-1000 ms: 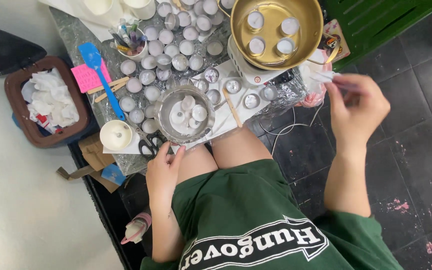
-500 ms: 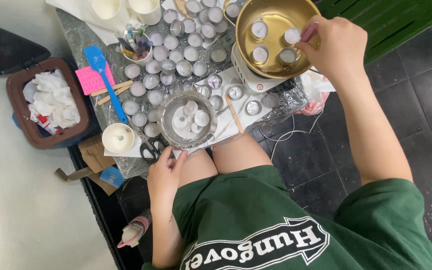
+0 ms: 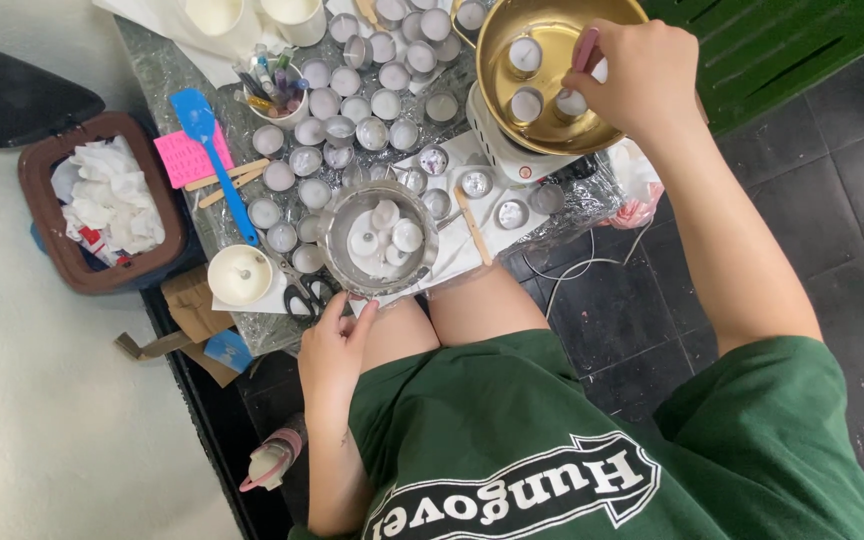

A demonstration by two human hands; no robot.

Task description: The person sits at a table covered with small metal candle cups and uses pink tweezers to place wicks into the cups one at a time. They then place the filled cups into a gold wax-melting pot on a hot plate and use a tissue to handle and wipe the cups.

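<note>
Metal tealight cups [image 3: 352, 130], most filled with white wax, crowd the foil-covered table [image 3: 167, 70] from 10 to 12 o'clock of the steel bowl [image 3: 377, 240]; a blue spatula [image 3: 214, 160], a pink note pad [image 3: 190, 157] and 2 wooden sticks [image 3: 227, 180] lie at its 9 o'clock; a white jar candle [image 3: 240, 274] and black scissors [image 3: 304, 297] sit at the table's near edge, just beside the bowl; a third wooden stick [image 3: 474, 225] lies at the bowl's 3 o'clock; a brown bin [image 3: 37, 190] of crumpled white paper stands well apart on the floor at 9 o'clock.

Steel bowl holds several white wax discs; the left hand [image 3: 334, 352] is at its 6 o'clock, fingers loosely extended, fingertips [image 3: 364, 308] touching or just under the rim; it grips nothing that can be seen.

Gold pot [image 3: 542, 70] sits on a white burner [image 3: 497, 150] at 1 o'clock of the steel bowl; at least 3 tealights lie in it. The right hand [image 3: 642, 80] covers the pot's 3 o'clock rim, fingers curled closed around a slim pink tool [image 3: 585, 48], whose tip points into the pot near the tealights; whether the tip touches one cannot be told.
</note>
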